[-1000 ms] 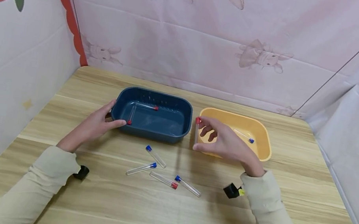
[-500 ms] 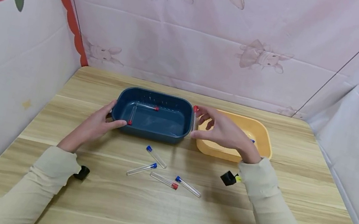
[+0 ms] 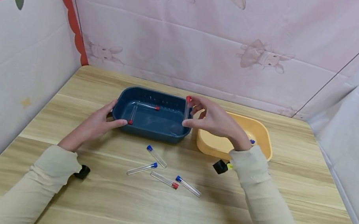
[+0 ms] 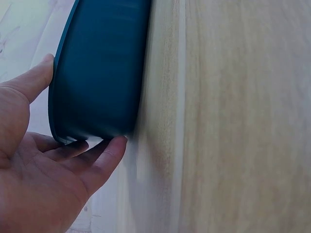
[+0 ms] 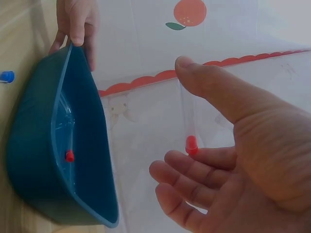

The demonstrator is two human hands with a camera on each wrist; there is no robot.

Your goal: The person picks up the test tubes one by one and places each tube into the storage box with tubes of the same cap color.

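Note:
My left hand (image 3: 98, 121) grips the left end of a dark blue plastic tub (image 3: 150, 134); in the left wrist view the thumb lies at the rim and the fingers against the outer wall. Over the tub's right end, my right hand (image 3: 215, 120) pinches a clear test tube (image 3: 187, 110) lengthwise between thumb and forefinger. Its red cap (image 5: 191, 144) sits at the forefinger, with the tube's other end at the thumb. Two red-capped tubes lie inside the tub, one along the back (image 3: 147, 106) and one at the left (image 3: 133, 114).
To the right stands a yellow tub (image 3: 216, 150), partly hidden by the right hand, with a blue cap (image 3: 252, 141) showing inside. Before the tubs, on the wooden table (image 3: 133, 212), lie several blue-capped tubes (image 3: 142, 168) and one red-capped tube (image 3: 164, 180). Printed cloth walls surround the table.
My right hand has carried the red-capped tube leftward and away from me, from the yellow tub's left edge to over the blue tub's right end. The left hand stays put.

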